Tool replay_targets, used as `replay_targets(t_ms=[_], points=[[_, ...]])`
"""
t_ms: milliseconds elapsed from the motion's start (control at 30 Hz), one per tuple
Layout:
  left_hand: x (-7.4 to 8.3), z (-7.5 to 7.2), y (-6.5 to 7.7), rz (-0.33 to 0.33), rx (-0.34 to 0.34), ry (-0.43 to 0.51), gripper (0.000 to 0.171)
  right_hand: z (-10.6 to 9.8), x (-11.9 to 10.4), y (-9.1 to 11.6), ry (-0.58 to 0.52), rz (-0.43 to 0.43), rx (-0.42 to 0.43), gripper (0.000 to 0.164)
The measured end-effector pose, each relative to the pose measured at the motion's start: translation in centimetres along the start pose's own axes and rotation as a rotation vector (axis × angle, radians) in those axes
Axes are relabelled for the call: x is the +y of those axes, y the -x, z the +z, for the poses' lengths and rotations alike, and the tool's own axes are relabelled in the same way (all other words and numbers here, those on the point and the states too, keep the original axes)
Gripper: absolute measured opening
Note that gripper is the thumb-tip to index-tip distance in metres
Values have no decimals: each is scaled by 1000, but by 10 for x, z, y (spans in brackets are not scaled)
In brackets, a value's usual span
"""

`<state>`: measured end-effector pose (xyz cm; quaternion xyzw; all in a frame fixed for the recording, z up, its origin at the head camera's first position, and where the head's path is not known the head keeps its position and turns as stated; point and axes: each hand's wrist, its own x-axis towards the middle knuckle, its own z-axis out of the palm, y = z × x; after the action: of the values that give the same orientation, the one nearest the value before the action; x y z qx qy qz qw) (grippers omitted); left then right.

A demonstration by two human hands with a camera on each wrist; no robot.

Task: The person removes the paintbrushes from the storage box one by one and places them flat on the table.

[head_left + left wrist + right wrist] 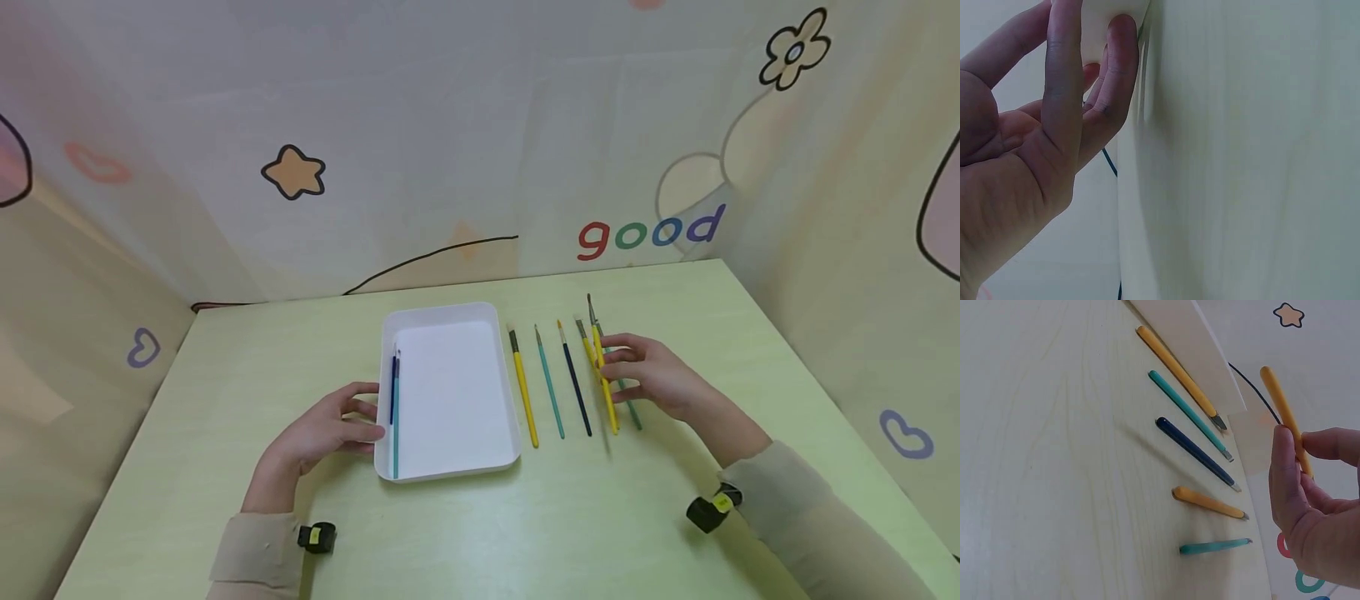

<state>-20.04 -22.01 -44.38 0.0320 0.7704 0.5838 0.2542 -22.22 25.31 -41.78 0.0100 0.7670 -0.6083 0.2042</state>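
Observation:
My left hand [330, 429] holds the left side of a white tray [457, 468], thumb at its rim and other fingers against the outer wall. A navy brush [392, 392] and a light-blue brush [397, 446] lie inside along that side. In my right hand [652, 375] a yellow paintbrush [1277, 397] is pinched between thumb and fingers, raised above the table, bristles pointing away from me. Beneath it lie another yellow paintbrush [1207, 501] and a teal brush [1216, 547], both partly hidden by the hand in the head view.
Between tray and right hand, a yellow brush [524, 392], a teal brush [550, 383] and a navy brush [575, 379] lie side by side on the pale wooden table [480, 542]. A printed curtain [450, 150] hangs behind the table and at both sides.

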Motion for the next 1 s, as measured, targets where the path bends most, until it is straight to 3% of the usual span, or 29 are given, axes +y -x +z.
replay_targets(t_ms=[667,1000], points=[[-6,-1,-2,-15,21,-6,74,-19,16,0,-3,29,8,61],[-3,-1,-1,-3,18,-5,75,-32,19,-5,84,53,34,63]])
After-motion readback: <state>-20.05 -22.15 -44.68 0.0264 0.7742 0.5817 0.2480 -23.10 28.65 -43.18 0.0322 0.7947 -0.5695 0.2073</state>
